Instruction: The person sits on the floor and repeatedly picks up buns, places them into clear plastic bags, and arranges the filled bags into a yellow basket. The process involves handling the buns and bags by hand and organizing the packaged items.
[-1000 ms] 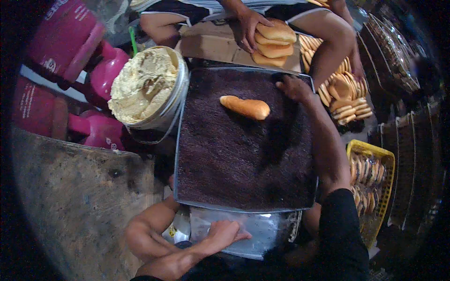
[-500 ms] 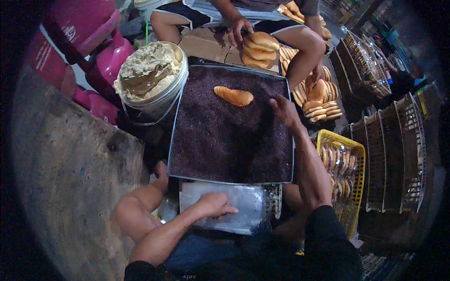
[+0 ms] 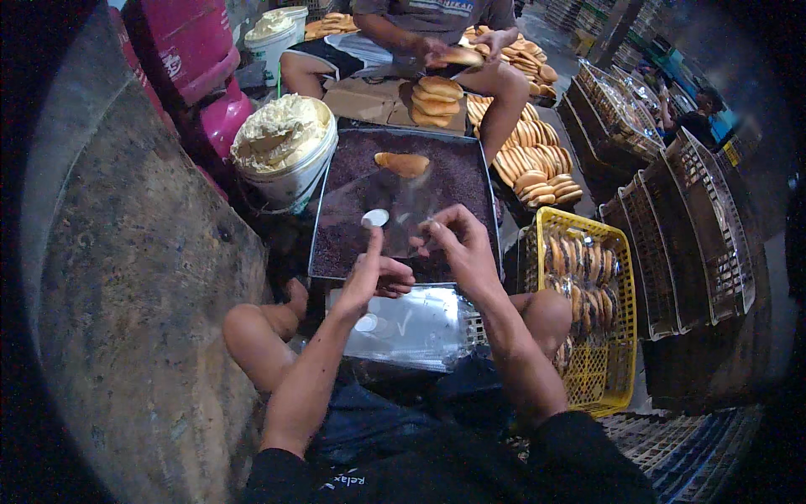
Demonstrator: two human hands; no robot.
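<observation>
This is a bakery workroom where lots of bread gets filled and packed, not a home kitchen. People sit low on the floor to work. At twelve o'clock a person (image 3: 420,25) sits with a big pile of buns (image 3: 520,143) all around. A wide dark tray of chocolate sprinkles (image 3: 353,227) lies in the middle. At eleven o'clock stands a white bucket of pale cream (image 3: 281,139), with pink gas tanks (image 3: 197,63) behind it. At three o'clock a yellow plastic basket (image 3: 617,336) holds finished buns, and many wire racks (image 3: 697,227) stand in rows beyond it. A stack of clear bags (image 3: 411,332) lies near six o'clock.
</observation>
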